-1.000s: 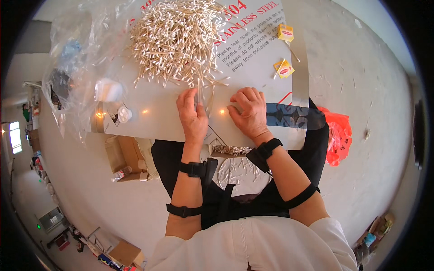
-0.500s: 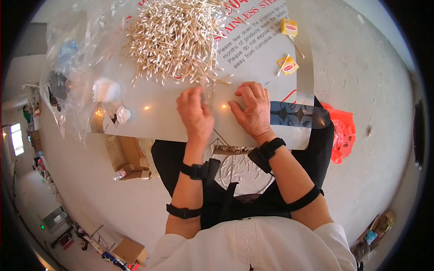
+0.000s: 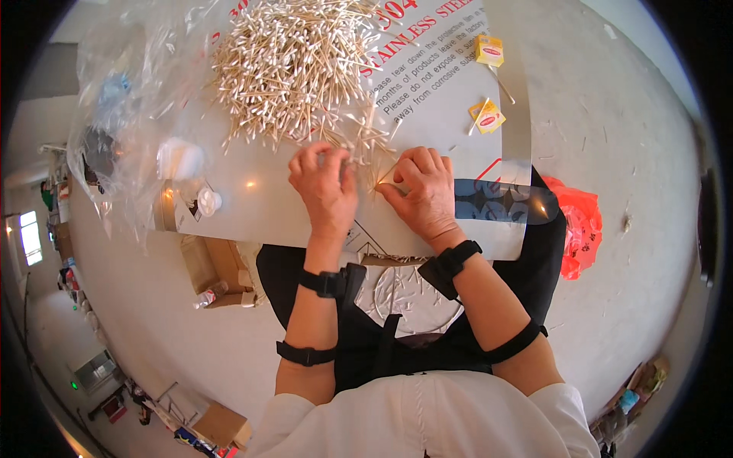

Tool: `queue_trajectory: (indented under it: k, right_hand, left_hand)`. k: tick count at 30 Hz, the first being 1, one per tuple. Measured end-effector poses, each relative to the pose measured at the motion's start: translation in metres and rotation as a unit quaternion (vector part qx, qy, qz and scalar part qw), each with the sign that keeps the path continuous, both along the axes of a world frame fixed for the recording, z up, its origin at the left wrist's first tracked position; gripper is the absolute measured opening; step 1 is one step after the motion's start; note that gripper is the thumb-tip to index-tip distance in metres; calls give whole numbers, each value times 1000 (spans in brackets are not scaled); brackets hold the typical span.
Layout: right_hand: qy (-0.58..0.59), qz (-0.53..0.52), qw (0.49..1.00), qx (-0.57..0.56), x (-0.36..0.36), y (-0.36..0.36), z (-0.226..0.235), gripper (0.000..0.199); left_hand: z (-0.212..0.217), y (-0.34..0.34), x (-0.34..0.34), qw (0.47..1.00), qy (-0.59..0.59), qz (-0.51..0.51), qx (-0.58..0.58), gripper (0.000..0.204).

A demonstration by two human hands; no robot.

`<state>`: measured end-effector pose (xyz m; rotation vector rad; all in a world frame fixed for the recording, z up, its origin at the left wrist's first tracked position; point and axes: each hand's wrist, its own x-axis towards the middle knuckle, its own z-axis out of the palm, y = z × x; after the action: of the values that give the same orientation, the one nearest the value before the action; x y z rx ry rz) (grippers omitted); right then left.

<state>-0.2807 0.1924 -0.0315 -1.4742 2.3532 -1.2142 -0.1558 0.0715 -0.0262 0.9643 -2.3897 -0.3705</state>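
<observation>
- Head view, upper centre: a big heap of cotton swabs [image 3: 294,69] lies loose and unsorted, so most of the handling looks left to do.
- Centre: the right hand [image 3: 422,192] pinches thumb to forefinger, apparently on one thin swab [image 3: 387,175]; the left hand [image 3: 326,191], blurred at the heap's lower edge, has curled fingers, and I cannot tell what they hold.
- Upper right: two yellow packets [image 3: 489,51] [image 3: 486,117] lie apart, a swab by each.

Red lettering [image 3: 418,37] and smaller black lines [image 3: 431,82] are slanting across the sheet [image 3: 282,214], right of the swab pile [image 3: 294,72]. Farther right of it, two boxes [image 3: 489,50] are bearing red labels [image 3: 492,53]; below right of the pile, a bag [image 3: 579,229] is showing dark characters [image 3: 588,237].
</observation>
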Motion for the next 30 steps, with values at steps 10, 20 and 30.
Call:
queue_trajectory:
  k: [10,20,30]
  right_hand:
    - [-4,0,1000,6,0,0,0,28]
    - [-8,-5,1000,-1,-2,2,-1,25]
    - [-10,-11,1000,-3,-1,0,0,30]
  left_hand:
    - [13,-18,-22,999,34,-40,-2,35]
    - [8,8,-17,995,65,-77,16,29]
    - [-1,-15,-5,997,-4,-28,68,34]
